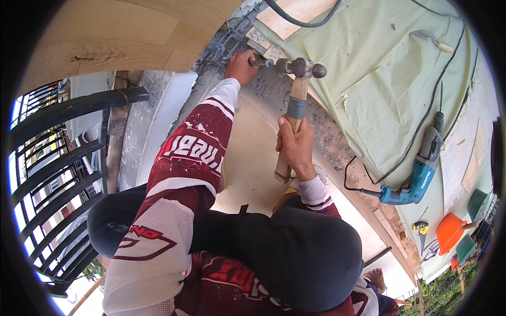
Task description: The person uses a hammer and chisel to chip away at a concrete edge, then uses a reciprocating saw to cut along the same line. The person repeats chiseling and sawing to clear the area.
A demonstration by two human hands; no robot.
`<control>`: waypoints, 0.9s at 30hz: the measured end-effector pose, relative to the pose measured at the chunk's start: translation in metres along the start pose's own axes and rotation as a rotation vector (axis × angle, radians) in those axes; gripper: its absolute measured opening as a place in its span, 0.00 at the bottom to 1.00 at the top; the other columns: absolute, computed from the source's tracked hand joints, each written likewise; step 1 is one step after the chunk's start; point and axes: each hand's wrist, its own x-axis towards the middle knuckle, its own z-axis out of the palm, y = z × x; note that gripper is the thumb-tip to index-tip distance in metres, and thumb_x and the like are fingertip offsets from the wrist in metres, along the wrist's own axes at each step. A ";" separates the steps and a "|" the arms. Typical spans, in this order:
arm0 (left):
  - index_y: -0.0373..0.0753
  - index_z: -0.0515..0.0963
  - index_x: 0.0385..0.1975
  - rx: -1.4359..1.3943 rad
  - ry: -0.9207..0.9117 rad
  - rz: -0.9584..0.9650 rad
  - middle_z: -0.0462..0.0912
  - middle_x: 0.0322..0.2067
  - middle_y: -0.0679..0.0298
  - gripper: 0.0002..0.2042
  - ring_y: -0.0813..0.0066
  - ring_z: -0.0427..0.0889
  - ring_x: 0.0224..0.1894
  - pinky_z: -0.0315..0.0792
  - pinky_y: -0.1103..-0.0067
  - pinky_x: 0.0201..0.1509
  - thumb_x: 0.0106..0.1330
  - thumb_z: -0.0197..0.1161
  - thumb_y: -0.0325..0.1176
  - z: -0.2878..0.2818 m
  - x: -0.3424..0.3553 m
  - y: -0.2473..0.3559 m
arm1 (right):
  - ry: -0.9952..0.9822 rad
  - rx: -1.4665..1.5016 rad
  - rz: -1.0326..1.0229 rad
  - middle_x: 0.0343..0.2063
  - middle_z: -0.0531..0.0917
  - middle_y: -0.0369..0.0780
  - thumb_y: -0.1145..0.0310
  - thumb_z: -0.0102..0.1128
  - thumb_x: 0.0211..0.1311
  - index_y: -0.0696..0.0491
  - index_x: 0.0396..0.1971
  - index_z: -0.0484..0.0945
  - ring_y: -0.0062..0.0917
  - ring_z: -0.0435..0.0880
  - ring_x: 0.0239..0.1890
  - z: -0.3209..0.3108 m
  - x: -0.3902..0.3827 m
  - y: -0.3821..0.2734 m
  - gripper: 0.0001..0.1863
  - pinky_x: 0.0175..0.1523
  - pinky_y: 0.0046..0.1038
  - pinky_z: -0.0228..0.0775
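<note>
My left hand (241, 67) is closed round a metal chisel (261, 62) at the rough edge of broken concrete (211, 55). The struck end of the chisel points right, toward the ball-peen hammer (301, 68). My right hand (298, 146) grips the hammer's wooden handle, which has a grey band wrapped below the head. The hammer's face is close to the chisel's end; I cannot tell whether they touch. The chisel's working tip is hidden behind my left hand.
A teal rotary hammer (416, 179) with its black cord lies on the right, beside a pale green sheet (379, 100). A trowel (435, 41), a yellow-handled saw (421, 229) and an orange container (449, 233) lie there too. Wooden panelling (121, 31) and a black railing (68, 113) bound the left.
</note>
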 end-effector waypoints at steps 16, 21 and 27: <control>0.33 0.76 0.55 0.033 0.038 -0.054 0.80 0.53 0.45 0.22 0.46 0.77 0.58 0.69 0.63 0.65 0.58 0.56 0.18 -0.022 -0.030 -0.014 | 0.142 -0.348 -0.184 0.18 0.78 0.37 0.66 0.63 0.65 0.60 0.34 0.76 0.20 0.79 0.18 0.019 -0.001 -0.015 0.12 0.25 0.24 0.70; 0.36 0.78 0.53 0.044 0.043 -0.042 0.81 0.53 0.47 0.20 0.48 0.79 0.57 0.71 0.63 0.62 0.58 0.55 0.20 -0.043 -0.041 -0.033 | 0.231 0.019 -0.514 0.20 0.78 0.36 0.67 0.61 0.68 0.61 0.35 0.76 0.19 0.78 0.18 -0.065 -0.032 -0.074 0.11 0.27 0.24 0.73; 0.36 0.78 0.50 -0.106 0.126 -0.070 0.85 0.48 0.52 0.20 0.55 0.84 0.52 0.75 0.67 0.58 0.57 0.53 0.18 -0.050 -0.040 -0.055 | 0.239 0.631 -1.112 0.20 0.76 0.33 0.53 0.62 0.69 0.49 0.36 0.72 0.22 0.78 0.23 -0.051 -0.042 -0.213 0.15 0.35 0.38 0.77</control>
